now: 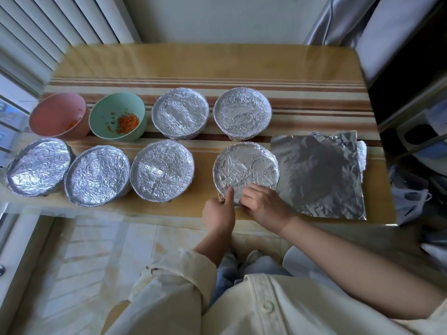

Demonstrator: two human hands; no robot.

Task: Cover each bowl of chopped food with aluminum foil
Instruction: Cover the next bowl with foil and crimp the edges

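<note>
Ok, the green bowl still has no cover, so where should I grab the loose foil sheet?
Probably pinch the foil sheet at its near right corner, coming in from the front edge of the table. It lies flat, so only an edge offers a hold. Its left edge lies close beside the covered bowl, while that corner is free.

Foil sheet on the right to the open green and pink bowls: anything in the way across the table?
Yes. Two foil-covered bowls in the back row stand between the foil sheet and the green bowl; the pink bowl sits beyond it. The left hand and right hand hold the front-right covered bowl.
</note>
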